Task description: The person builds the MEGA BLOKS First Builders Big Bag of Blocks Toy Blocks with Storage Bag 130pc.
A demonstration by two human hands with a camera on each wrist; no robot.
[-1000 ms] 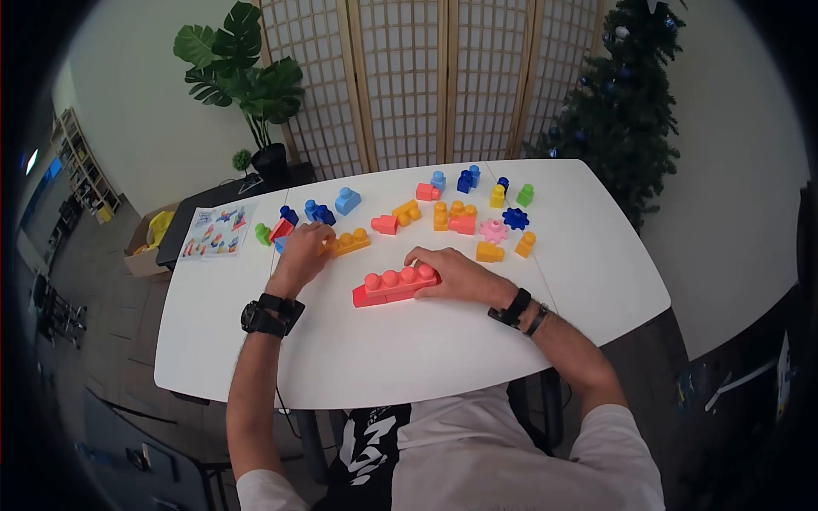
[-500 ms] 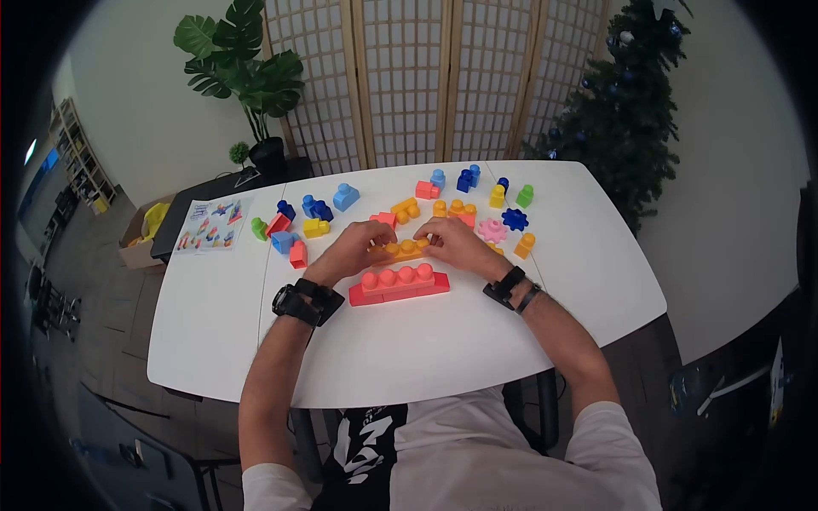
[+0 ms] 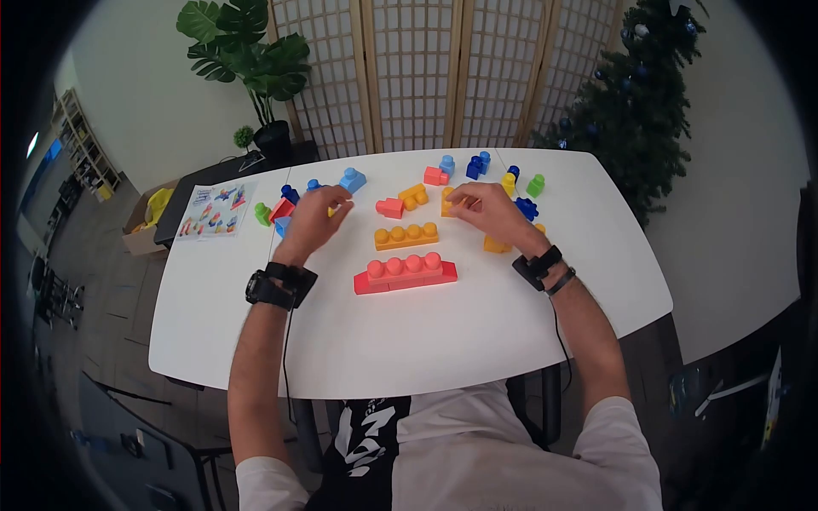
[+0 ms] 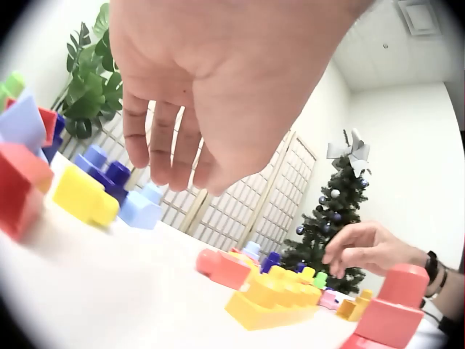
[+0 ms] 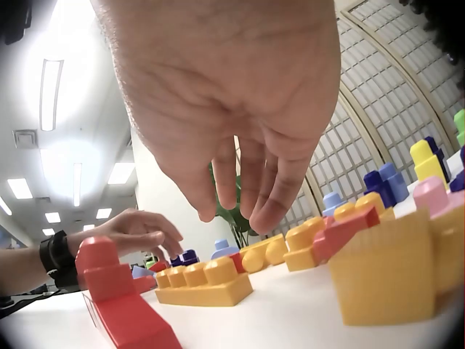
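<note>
A long orange four-stud block (image 3: 406,238) lies mid-table, just behind a red block build (image 3: 407,272) with four studs on a wider base with sloped ends. My left hand (image 3: 315,220) hovers empty over the blocks at left, fingers loosely bent; a yellow block (image 4: 83,196) and a light blue block (image 4: 142,207) show below it. My right hand (image 3: 498,217) is above the right-hand cluster, its fingertips overlapping an orange block (image 3: 447,203) in the head view. The right wrist view shows nothing in its fingers, with orange blocks and a red block (image 5: 345,231) beyond them.
A printed picture sheet (image 3: 215,211) lies at the table's left end. Farther back are a red block (image 3: 390,208), an orange block (image 3: 413,197) and a sloped light blue block (image 3: 353,180). A dark blue gear-shaped piece (image 3: 527,209) and a green block (image 3: 535,185) stand at right.
The orange four-stud block went from the left side to mid-table, handled by both hands. Both hands have since let go and moved apart, left hand leftward, right hand rightward and back.
</note>
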